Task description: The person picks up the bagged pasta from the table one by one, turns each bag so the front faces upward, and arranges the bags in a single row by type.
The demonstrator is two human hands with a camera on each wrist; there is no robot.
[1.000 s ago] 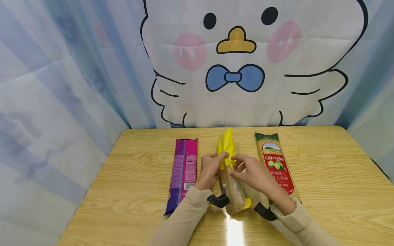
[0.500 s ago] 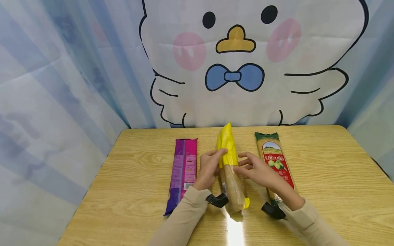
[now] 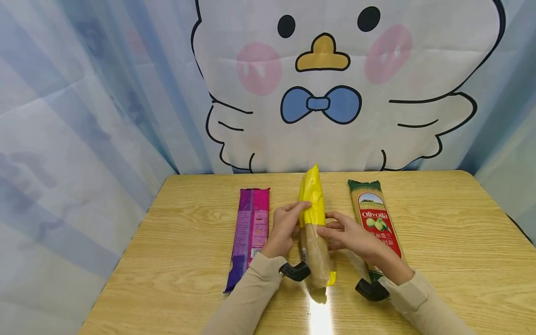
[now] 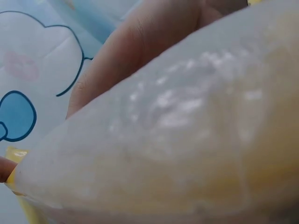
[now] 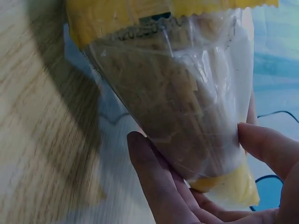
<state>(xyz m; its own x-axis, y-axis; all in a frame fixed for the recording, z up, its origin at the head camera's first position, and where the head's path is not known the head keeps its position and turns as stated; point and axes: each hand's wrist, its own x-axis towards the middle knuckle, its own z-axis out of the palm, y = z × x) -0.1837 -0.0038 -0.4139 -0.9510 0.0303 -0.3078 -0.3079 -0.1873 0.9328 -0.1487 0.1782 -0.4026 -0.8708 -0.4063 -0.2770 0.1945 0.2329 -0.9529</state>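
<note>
Right, nearest of all came two beige sleeves (image 3: 255,291), reaching in over the wood-grained bench (image 3: 180,260), with a bright streak of reflected light (image 3: 320,318) between them. A black wrist device (image 3: 295,271) sat near each cuff. Then the hands, and both were busy! The left hand (image 3: 285,228) had its fingers clamped on the yellow-and-clear packet (image 3: 316,251), thumb laid over the yellow part. Across from it the right hand (image 3: 351,235) gripped the same packet a little nearer, thumb and fingers on opposite sides; the right wrist view caught that hold nicely, clear wrap creased and shiny, pale strands inside. And the packet itself? Bang in the middle, tilted, yellow end pointing away, a small yellow tab (image 3: 332,278) poking out at the near end; whether that end touched the wood, you could not tell. Out to the left lay the purple-and-pink packet (image 3: 249,228), its barcode showing. Over on the right lay the Olivoilà packet (image 3: 374,211), green-ended and red-labelled, slightly angled, its near part partly hidden by the right arm. Beyond the far edge hung a pale blue curtain (image 3: 104,116) bearing a big white cartoon character (image 3: 318,144) with pink cheeks and a blue bow tie (image 3: 321,104).
</note>
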